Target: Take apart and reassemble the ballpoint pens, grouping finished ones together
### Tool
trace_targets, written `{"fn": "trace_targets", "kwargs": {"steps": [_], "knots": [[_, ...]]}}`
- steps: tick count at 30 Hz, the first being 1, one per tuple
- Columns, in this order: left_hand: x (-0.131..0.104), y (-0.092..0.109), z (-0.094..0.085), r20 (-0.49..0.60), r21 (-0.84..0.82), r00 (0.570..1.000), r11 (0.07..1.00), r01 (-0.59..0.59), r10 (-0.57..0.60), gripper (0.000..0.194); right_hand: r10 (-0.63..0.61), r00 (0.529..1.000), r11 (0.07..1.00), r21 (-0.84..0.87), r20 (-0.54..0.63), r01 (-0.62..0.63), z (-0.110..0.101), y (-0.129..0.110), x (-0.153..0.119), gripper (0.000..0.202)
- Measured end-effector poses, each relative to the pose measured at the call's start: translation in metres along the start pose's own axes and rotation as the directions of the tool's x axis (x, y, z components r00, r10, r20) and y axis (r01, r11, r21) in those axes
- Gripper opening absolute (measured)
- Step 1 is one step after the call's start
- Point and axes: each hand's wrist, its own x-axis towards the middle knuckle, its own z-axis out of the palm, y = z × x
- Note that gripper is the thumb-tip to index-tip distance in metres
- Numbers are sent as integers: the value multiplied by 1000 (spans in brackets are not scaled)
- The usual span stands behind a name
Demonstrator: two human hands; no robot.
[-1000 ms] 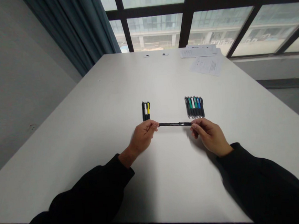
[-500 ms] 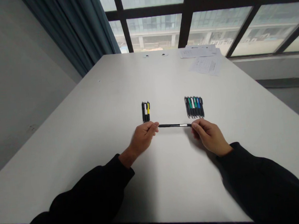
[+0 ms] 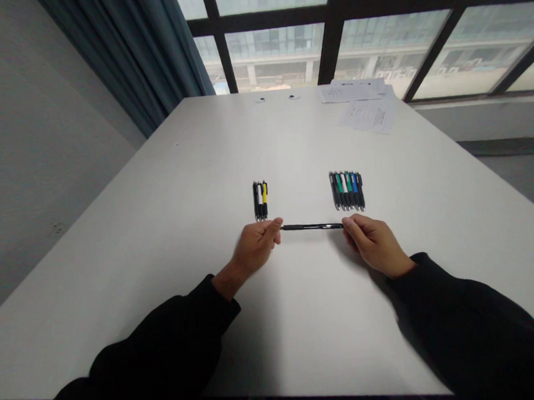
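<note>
Blue-grey fabric forms a curtain (image 3: 121, 57) at the upper left, its top cut off by the edge of our view. Beneath it we look across a white table (image 3: 149, 234), whose near sides run out of sight. The left hand (image 3: 255, 247) has thumb and fingers clamped on one end of a dark pen (image 3: 313, 226); the grip covers that tip. Just beyond this hand lies the smaller pen group (image 3: 265, 194), showing black, white and yellow; we find its exact count hard to make out. The dark pen stretches level between the hands, seemingly raised off the surface. At its other end, the right hand (image 3: 376, 245) pinches it between thumb and fingers, some of those fingers curled and partly hidden. Beyond that hand we see the larger pen row (image 3: 345, 186), black, green, white and blue. Farther back, papers (image 3: 366, 115) overlap, their print too small to read, before a window (image 3: 394, 48) cropped above.
</note>
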Motion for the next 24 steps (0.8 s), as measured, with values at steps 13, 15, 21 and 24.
{"fn": "trace_targets", "kwargs": {"steps": [13,15,21,24], "knots": [[-2,1,0,26,-16,1000,1000,-7,8,70,-2,1000,1000,-10,-5,2,0,1,0,56],[-2,1,0,24,-15,1000,1000,-7,7,70,2,1000,1000,-7,3,-2,0,2,0,57],[-3,2,-1,10,36,1000,999,-28,28,74,29,999,999,26,18,-29,1,4,-1,60],[-3,3,-1,8,41,1000,999,-25,25,74,22,1000,1000,22,15,-22,1,4,-2,61]]}}
